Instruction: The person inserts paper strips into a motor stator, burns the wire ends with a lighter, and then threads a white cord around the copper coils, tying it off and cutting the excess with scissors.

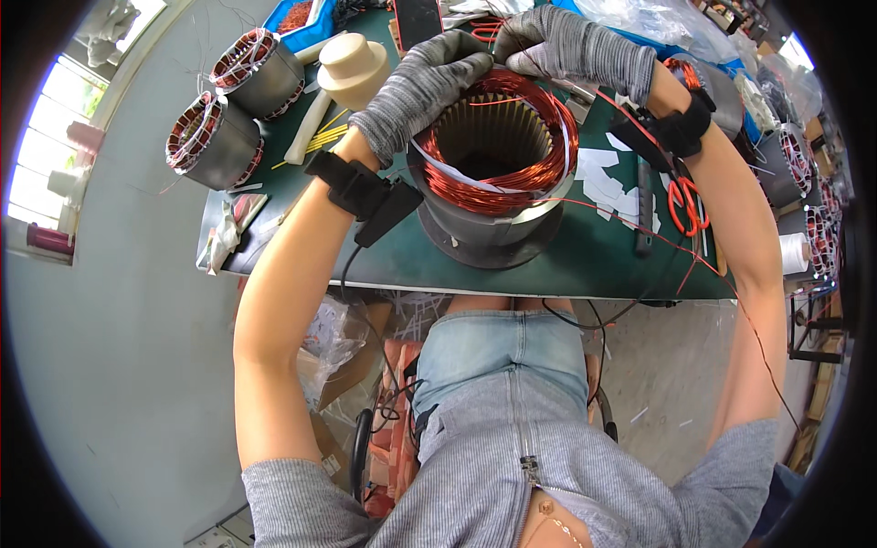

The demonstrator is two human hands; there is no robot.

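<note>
A motor stator (489,228) stands upright on a round dark base in front of me. A thick ring of copper winding (562,151) lies around its top, with white strips along the inner edge and slot liners inside the bore. My left hand (425,82), in a grey striped knit glove, is closed at the far left of the winding, thumb and fingers pressed together. My right hand (575,50), gloved alike, pinches at the far rim close beside it, where thin copper wire shows by the fingers. Both sets of fingertips are partly hidden.
Two wound stators (215,146) stand at the left; a cream stepped block (352,68) and a white mallet-like tool (309,128) lie nearer. White paper pieces (603,187), a dark cutter (644,219) and red-handled scissors (687,205) lie right. A loose red lead (630,219) trails over the table edge.
</note>
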